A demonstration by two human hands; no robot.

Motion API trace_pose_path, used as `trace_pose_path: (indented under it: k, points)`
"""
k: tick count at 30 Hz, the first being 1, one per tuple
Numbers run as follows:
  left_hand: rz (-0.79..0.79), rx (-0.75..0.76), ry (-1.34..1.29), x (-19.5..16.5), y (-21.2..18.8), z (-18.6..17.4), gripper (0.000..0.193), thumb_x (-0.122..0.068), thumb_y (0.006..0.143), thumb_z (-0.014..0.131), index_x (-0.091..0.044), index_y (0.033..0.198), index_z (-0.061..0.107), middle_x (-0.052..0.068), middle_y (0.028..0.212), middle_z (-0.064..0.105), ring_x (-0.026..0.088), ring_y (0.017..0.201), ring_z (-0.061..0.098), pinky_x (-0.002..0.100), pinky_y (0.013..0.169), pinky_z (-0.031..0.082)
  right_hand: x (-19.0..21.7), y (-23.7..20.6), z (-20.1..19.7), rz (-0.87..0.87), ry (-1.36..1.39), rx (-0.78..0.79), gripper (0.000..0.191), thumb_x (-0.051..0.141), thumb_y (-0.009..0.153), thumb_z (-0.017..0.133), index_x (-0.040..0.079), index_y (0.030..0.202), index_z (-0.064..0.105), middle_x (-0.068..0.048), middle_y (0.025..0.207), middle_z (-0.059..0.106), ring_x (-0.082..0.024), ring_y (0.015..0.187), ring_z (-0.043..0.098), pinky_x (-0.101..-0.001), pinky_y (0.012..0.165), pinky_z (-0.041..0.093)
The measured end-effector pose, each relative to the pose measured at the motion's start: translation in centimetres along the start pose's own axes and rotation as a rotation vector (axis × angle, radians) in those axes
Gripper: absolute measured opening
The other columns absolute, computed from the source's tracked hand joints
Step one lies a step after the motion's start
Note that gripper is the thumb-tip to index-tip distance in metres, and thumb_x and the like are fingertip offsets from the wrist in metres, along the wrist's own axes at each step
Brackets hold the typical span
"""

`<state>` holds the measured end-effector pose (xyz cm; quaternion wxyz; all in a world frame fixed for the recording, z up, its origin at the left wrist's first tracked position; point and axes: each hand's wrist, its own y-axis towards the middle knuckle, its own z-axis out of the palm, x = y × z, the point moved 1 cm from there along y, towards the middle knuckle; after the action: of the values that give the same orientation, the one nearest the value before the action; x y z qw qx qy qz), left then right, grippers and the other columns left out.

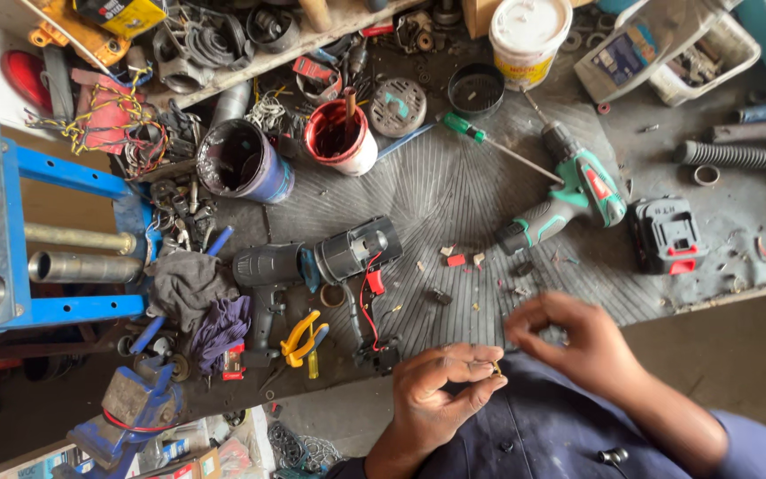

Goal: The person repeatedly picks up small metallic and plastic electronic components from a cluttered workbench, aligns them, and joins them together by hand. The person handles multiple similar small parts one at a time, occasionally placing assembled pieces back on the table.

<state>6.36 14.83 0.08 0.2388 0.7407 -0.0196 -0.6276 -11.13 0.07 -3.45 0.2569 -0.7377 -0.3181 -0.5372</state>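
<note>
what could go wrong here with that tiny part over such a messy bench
The small yellowish part pinched in the left hand sits off the bench edge, so a slip would likely drop it into the lap or floor. The right hand hovers over loose bits it might scatter. The opened drill has dangling red wires that may snag.

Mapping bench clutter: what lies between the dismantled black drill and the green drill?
Head view: between the dismantled black drill and the green drill the ribbed rubber mat holds only scattered small bits, including a red piece and pale chips.
</note>
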Motion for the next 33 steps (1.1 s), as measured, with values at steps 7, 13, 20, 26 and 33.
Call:
trace_pose_path:
  k: [7,13,20,26,33]
  points:
    - [-0.077,-0.055,-0.537,3.1,0.0,3.0,0.024,0.004,0.086,0.087,-0.003,0.094,0.066,0.017,0.112,0.075,0.031,0.111,0.075,0.046,0.098,0.065,2.2,-2.7,-4.8,-0.068,0.46,0.19,0.005,-0.001,0.08,0.084,-0.001,0.084,0.081,-0.014,0.091,0.079,-0.023,0.082,0.077,-0.0342,0.075,0.062]
    - [-0.108,-0.043,-0.834,6.2,-0.9,5.0,0.021,-0.001,0.085,0.088,-0.005,0.092,0.069,0.017,0.111,0.076,0.031,0.111,0.075,0.043,0.093,0.064,2.5,-2.1,-6.5,-0.204,0.468,0.249,0.009,-0.001,0.081,0.086,0.001,0.086,0.08,-0.013,0.091,0.082,-0.023,0.085,0.078,-0.0341,0.078,0.063]
    - [-0.115,-0.03,-0.785,5.8,-1.0,5.2,0.023,-0.005,0.085,0.089,-0.007,0.092,0.067,0.017,0.11,0.076,0.031,0.11,0.076,0.045,0.097,0.064,3.2,-2.2,-6.5,-0.214,0.357,0.211,0.008,0.002,0.08,0.086,0.003,0.086,0.081,-0.01,0.089,0.083,-0.02,0.084,0.08,-0.0321,0.078,0.065]
    - [-0.161,-0.05,-0.731,4.4,-0.9,5.2,0.022,-0.001,0.087,0.087,-0.002,0.095,0.067,0.018,0.111,0.073,0.029,0.111,0.074,0.049,0.104,0.062,3.6,-2.0,-5.8,-0.196,0.342,0.195,0.005,0.001,0.083,0.081,0.0,0.087,0.079,-0.01,0.089,0.079,-0.017,0.08,0.076,-0.0302,0.071,0.061]
    - [-0.174,-0.076,-0.521,3.0,0.3,5.6,0.021,0.0,0.087,0.085,0.0,0.098,0.067,0.018,0.114,0.072,0.03,0.113,0.074,0.046,0.102,0.062,3.3,-2.4,-5.0,-0.154,0.36,0.127,0.003,-0.001,0.089,0.072,0.001,0.091,0.072,-0.007,0.091,0.072,-0.016,0.079,0.074,-0.0296,0.07,0.062]
